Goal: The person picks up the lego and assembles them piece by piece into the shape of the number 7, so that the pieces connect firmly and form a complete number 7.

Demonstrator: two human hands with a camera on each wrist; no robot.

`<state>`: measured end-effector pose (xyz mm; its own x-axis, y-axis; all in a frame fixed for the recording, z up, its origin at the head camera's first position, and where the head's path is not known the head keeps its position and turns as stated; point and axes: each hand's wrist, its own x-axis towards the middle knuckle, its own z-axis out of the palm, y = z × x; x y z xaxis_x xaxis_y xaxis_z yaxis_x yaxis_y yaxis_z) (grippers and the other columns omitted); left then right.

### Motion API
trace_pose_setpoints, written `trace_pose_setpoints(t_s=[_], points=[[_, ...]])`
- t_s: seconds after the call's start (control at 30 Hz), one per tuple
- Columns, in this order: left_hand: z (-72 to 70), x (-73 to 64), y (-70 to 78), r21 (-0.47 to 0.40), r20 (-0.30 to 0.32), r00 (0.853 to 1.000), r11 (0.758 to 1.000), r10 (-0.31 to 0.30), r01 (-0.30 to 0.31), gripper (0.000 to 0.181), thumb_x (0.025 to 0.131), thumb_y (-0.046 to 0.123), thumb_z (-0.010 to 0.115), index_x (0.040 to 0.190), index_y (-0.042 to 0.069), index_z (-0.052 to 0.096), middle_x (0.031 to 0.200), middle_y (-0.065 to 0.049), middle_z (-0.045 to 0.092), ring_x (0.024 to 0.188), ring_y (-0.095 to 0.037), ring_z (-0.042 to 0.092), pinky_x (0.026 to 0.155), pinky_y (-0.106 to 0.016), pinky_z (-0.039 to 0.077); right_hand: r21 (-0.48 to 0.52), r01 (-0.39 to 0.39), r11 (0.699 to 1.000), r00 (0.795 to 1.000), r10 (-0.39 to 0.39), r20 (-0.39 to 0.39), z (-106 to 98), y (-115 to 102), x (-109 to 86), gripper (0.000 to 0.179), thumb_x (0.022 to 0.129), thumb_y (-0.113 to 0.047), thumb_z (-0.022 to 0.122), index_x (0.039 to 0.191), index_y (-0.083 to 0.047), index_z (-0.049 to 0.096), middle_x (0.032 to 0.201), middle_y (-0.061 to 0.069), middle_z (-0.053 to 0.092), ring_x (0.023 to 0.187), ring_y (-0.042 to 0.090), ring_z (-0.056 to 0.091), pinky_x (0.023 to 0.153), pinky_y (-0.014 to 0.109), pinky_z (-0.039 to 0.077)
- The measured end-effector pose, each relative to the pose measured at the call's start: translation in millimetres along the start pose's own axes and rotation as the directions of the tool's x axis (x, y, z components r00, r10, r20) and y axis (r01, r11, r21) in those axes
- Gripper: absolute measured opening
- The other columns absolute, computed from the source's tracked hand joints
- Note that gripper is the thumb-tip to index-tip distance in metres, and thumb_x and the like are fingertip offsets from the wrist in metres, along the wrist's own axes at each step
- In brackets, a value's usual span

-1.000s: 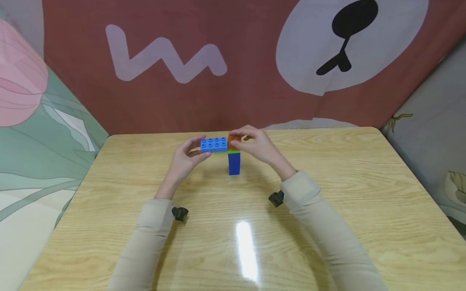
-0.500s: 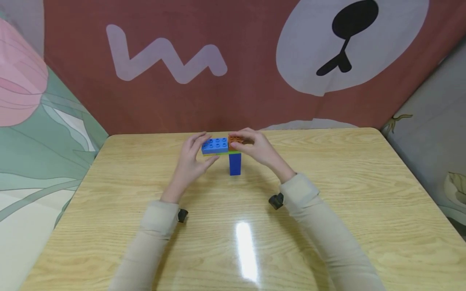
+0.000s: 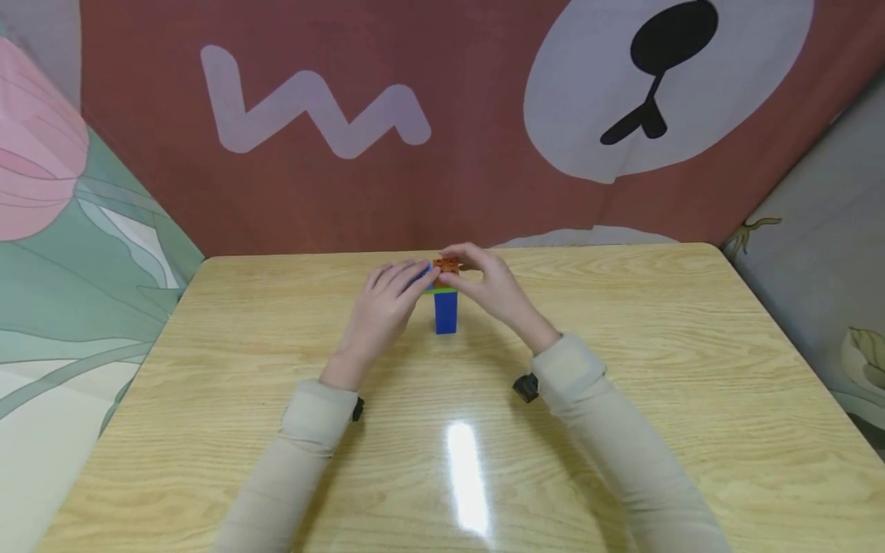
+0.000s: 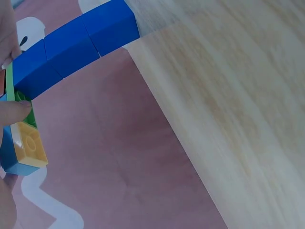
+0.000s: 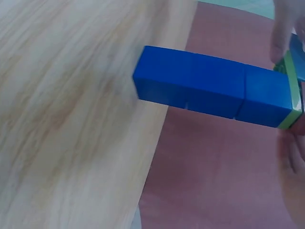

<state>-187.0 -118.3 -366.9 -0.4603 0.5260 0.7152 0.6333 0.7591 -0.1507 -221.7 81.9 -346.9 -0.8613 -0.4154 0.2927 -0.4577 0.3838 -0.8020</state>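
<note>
A column of stacked dark blue bricks [image 3: 445, 313] stands on the table, with a green plate [image 5: 291, 88] on top. Above the plate sit an orange brick [image 3: 446, 266] and, to its left, a light blue brick [image 4: 13, 153] that is mostly hidden in the head view. A yellow brick [image 4: 31, 143] shows under the overhanging light blue one. My left hand [image 3: 384, 313] covers the light blue brick, fingers across its top and thumb at the near side by the green plate. With thumb and fingers, my right hand [image 3: 494, 287] grips the orange brick.
The wooden table [image 3: 442, 445] extends around the column, and its far edge lies just behind the bricks. A reddish-brown cloth [image 3: 477, 192] with a bear pattern hangs beyond that edge. Small dark cameras, such as the one [image 3: 526, 388] at the right cuff, are worn on both wrists.
My left hand has loosened from the light blue brick's left end, then moved right and over it, now hiding most of it. The right hand has stayed at the orange brick.
</note>
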Motion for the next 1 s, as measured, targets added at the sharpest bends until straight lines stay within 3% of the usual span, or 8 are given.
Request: trace_pose_setpoints(t_s=[0.07,0.13,0.23,0.33,0.43,0.63,1.0], points=[[-0.2,0.1,0.2,0.005,0.0,1.0,1.0,0.004,-0.004,0.043,0.083,-0.001,0.07,0.124,0.012,0.063,0.12,-0.008,0.067,0.11,-0.026,0.063,0.097,-0.044,0.052,-0.105,0.105,0.989,0.993,-0.109,-0.035,1.0,2.1,-3.4,0.038,0.089,-0.013,0.067,0.124,0.0,0.059,0.125,0.016,0.061,0.116,0.029,0.058,0.101,0.043,0.049],[0.0,-0.1,0.3,0.008,-0.002,1.0,1.0,0.009,-0.009,0.044,0.082,0.0,0.07,0.124,0.012,0.063,0.12,-0.008,0.067,0.11,-0.026,0.063,0.096,-0.044,0.052,-0.227,0.23,0.946,0.967,-0.249,-0.056,1.3,4.7,-6.7,0.04,0.085,-0.012,0.071,0.121,0.001,0.061,0.124,0.017,0.061,0.115,0.03,0.058,0.1,0.042,0.05],[0.5,-0.6,0.4,0.009,-0.011,1.0,1.0,0.014,-0.014,0.044,0.082,-0.001,0.071,0.124,0.011,0.063,0.119,-0.008,0.067,0.109,-0.026,0.063,0.096,-0.043,0.052,-0.4,0.395,0.827,0.893,-0.448,-0.046,1.4,11.1,-10.0,0.046,0.079,-0.013,0.076,0.12,0.003,0.062,0.122,0.019,0.063,0.114,0.031,0.061,0.099,0.041,0.052],[1.2,-0.9,0.4,0.011,-0.022,1.0,1.0,0.013,-0.013,0.044,0.082,0.0,0.071,0.124,0.011,0.063,0.119,-0.008,0.067,0.109,-0.026,0.063,0.096,-0.043,0.052,-0.515,0.486,0.706,0.82,-0.572,-0.011,1.5,17.7,-11.1,0.053,0.075,-0.015,0.08,0.121,0.005,0.062,0.121,0.02,0.064,0.111,0.032,0.063,0.097,0.039,0.053],[1.8,-1.0,0.7,0.01,-0.032,0.999,1.0,0.013,-0.012,0.044,0.082,-0.001,0.071,0.123,0.01,0.063,0.119,-0.008,0.067,0.109,-0.025,0.063,0.096,-0.043,0.051,-0.553,0.524,0.648,0.784,-0.62,0.017,1.0,21.8,-11.8,0.056,0.073,-0.015,0.081,0.122,0.005,0.061,0.122,0.019,0.064,0.112,0.03,0.063,0.096,0.037,0.053],[2.1,-1.1,1.6,0.012,-0.041,0.999,1.0,0.009,-0.008,0.04,0.084,-0.002,0.068,0.122,0.009,0.064,0.119,-0.007,0.068,0.109,-0.024,0.063,0.096,-0.041,0.051,-0.574,0.547,0.609,0.763,-0.645,0.042,-0.1,23.0,-12.2,0.052,0.076,-0.013,0.079,0.122,0.003,0.061,0.122,0.017,0.065,0.111,0.028,0.064,0.095,0.035,0.054],[3.0,-2.0,0.5,0.024,-0.046,0.999,1.0,0.018,-0.017,0.041,0.083,-0.001,0.07,0.122,0.01,0.063,0.12,-0.007,0.067,0.109,-0.023,0.062,0.097,-0.041,0.05,-0.575,0.562,0.595,0.75,-0.659,0.051,-0.6,22.0,-10.6,0.052,0.074,-0.011,0.08,0.121,0.004,0.062,0.12,0.018,0.066,0.109,0.029,0.065,0.092,0.035,0.055]])
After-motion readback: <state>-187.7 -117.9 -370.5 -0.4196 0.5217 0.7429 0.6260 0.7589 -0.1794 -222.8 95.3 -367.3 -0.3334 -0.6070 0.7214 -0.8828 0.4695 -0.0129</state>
